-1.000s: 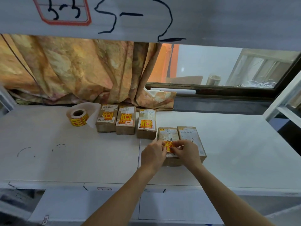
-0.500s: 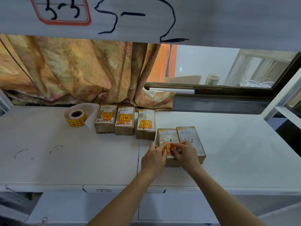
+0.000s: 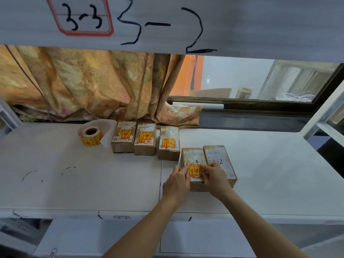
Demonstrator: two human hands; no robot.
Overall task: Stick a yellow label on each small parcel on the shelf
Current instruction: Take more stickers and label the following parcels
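Several small brown parcels lie on the white shelf [image 3: 55,183]. Three at the back [image 3: 123,137], [image 3: 145,139], [image 3: 169,143] each carry a yellow label. Nearer me sit two more side by side. On the left one [image 3: 192,158] lies a yellow label [image 3: 194,170], pressed between the fingertips of my left hand [image 3: 176,182] and my right hand [image 3: 214,178]. The right one [image 3: 219,162] shows only its white shipping label. A roll of yellow labels [image 3: 91,137] stands at the back left with a loose white backing strip.
A patterned curtain [image 3: 83,81] hangs behind the shelf on the left. A window [image 3: 251,81] lies behind on the right. The upper shelf's edge [image 3: 242,25] with handwritten numbers runs overhead. A white upright [image 3: 323,112] stands at the right.
The yellow label has gone from half-held over the parcel to lying flat on its top. Both hands have spread slightly to its two sides. The view has shifted a little.
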